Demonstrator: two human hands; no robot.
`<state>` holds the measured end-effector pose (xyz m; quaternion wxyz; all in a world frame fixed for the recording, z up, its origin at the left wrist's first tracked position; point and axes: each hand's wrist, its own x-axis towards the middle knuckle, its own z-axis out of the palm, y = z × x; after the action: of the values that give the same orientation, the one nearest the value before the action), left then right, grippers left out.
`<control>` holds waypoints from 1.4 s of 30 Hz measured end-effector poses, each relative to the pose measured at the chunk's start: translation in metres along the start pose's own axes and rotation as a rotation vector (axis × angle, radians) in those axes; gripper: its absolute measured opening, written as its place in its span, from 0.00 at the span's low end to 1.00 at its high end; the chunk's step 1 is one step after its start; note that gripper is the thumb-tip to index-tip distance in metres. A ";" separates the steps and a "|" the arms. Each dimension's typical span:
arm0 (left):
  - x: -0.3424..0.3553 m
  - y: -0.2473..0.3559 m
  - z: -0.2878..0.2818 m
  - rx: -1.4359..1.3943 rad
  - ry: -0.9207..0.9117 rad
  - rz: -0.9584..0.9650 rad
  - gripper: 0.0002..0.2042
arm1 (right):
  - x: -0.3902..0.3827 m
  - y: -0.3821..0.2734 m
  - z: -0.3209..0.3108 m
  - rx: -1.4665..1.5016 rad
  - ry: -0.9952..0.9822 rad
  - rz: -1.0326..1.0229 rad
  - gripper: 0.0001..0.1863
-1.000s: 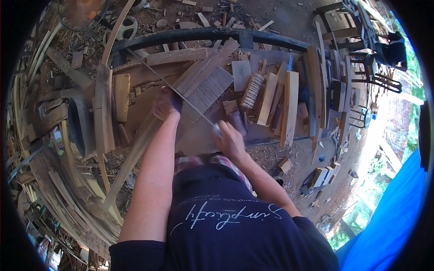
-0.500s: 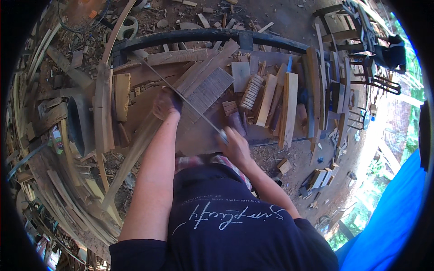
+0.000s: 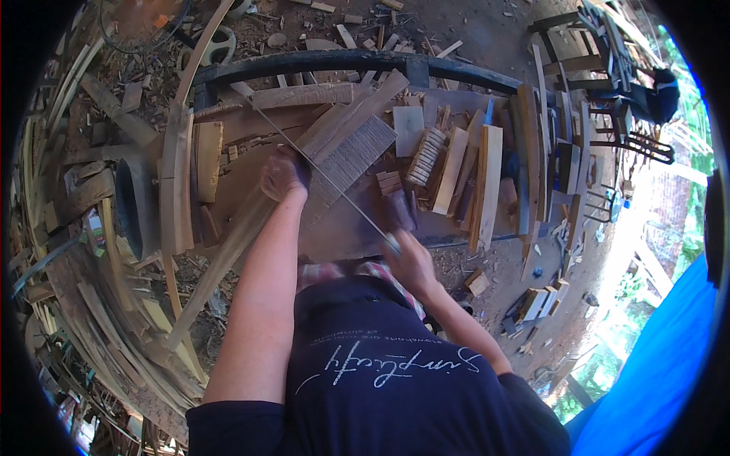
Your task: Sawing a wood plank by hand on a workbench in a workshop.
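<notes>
Left hand (image 3: 285, 175): set down on a long wooden board (image 3: 357, 114) that runs slantwise across the bench (image 3: 327, 237), from my lower left toward the far edge; the fingers are dark and partly hidden, so I cannot tell whether they wrap around the wood or only press on it. Right hand (image 3: 411, 262): closed around the pale handle of a thin saw-like tool (image 3: 328, 181), slightly blurred, nearer my body than the left. The blade appears nearly edge-on as a narrow line; it crosses the board just right of my left hand, and its far end points up and left toward the dark rail (image 3: 365, 58). I cannot tell how deep, if at all, the edge sits in the wood. A grey ridged panel (image 3: 357, 156) lies askew beside the board, on its right. Farther right on the bench: a flat pale piece (image 3: 409, 131), a ribbed block (image 3: 426, 156), dark brown blocks (image 3: 397, 209) near my right hand, and light planks (image 3: 487, 186) lying side by side. At left, a yellowish block (image 3: 207, 163) stands apart from my hands. Offcuts litter the ground beyond the rail.
</notes>
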<state>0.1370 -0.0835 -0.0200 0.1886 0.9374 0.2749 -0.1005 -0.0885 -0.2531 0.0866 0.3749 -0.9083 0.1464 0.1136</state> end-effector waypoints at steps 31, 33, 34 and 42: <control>-0.009 0.009 -0.024 0.001 -0.031 0.042 0.26 | 0.077 -0.012 0.042 0.175 -0.016 -0.138 0.14; -0.009 0.007 -0.023 0.011 -0.017 0.054 0.26 | 0.075 -0.012 0.040 0.236 0.000 -0.092 0.14; -0.008 0.005 -0.021 0.010 -0.008 0.058 0.26 | 0.068 -0.010 0.035 0.244 -0.052 -0.098 0.14; 0.005 -0.012 0.019 -0.052 0.284 0.042 0.28 | -0.016 0.015 -0.013 0.069 -0.042 -0.002 0.21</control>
<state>0.1327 -0.0797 -0.0422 0.1741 0.9426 0.2815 0.0442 -0.1077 -0.2693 0.0913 0.4090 -0.8925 0.1414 0.1272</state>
